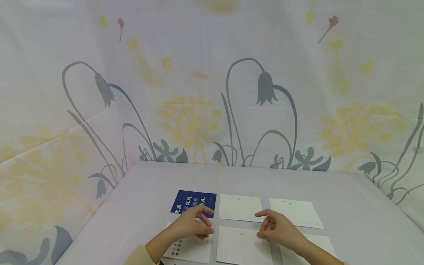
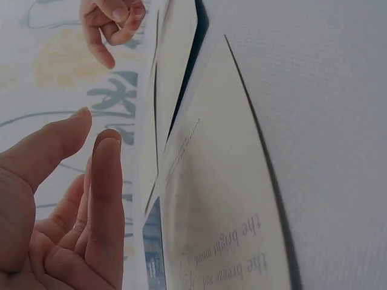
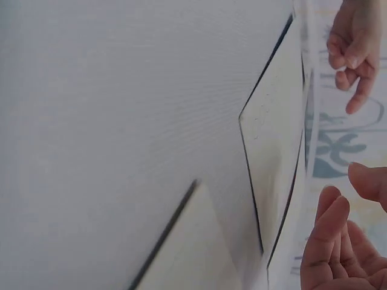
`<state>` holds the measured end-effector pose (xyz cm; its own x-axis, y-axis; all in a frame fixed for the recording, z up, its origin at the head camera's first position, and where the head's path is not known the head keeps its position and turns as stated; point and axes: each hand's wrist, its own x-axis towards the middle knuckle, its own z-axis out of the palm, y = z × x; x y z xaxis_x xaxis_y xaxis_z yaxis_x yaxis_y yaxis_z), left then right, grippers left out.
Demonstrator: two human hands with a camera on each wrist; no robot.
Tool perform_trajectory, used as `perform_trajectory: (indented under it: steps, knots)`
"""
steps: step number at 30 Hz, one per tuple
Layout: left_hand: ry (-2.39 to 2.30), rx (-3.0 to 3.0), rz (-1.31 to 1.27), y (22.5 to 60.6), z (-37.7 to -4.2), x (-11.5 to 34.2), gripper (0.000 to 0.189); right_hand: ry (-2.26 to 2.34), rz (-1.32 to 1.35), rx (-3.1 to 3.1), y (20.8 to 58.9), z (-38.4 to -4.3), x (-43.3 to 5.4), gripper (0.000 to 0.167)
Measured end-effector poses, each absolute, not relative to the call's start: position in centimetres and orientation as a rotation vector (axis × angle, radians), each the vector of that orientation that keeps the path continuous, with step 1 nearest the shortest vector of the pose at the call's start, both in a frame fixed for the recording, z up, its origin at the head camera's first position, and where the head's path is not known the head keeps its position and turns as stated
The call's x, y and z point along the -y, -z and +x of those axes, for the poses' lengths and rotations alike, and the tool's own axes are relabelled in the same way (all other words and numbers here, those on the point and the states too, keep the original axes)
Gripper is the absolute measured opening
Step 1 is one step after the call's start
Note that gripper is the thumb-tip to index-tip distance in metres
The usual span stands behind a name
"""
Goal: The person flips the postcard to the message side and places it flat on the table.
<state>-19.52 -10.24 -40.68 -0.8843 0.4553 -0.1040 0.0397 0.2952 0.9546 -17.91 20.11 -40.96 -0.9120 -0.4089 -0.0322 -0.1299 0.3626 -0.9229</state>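
My left hand [image 1: 190,223] hovers over the near left card [image 1: 192,253], which bears rows of dark characters. Its fingers are loosely bent, with a gap between thumb and index finger and nothing held. Behind it lies a dark blue card [image 1: 187,200] with white writing, partly covered by the fingers. My right hand [image 1: 281,229], also holding nothing, floats beside the near middle white card [image 1: 241,246]. Under its forearm is the near right white card [image 1: 316,242]. In the left wrist view, English words show on the card [image 2: 224,175] below the left hand.
A far middle white card [image 1: 239,207] and a far right white card [image 1: 296,212] complete two rows lying flat on the pale tabletop [image 1: 172,176]. Flower-printed cloth [image 1: 205,81] hangs behind the table and along its sides.
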Motion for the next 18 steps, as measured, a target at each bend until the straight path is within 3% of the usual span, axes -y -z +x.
perform_trajectory:
  steps: [18]
  knots:
    - [-1.553,-2.364,0.557,40.0,-21.1,14.2,0.053,1.571,-0.604,-2.501,40.7,-19.4,-16.2,0.051]
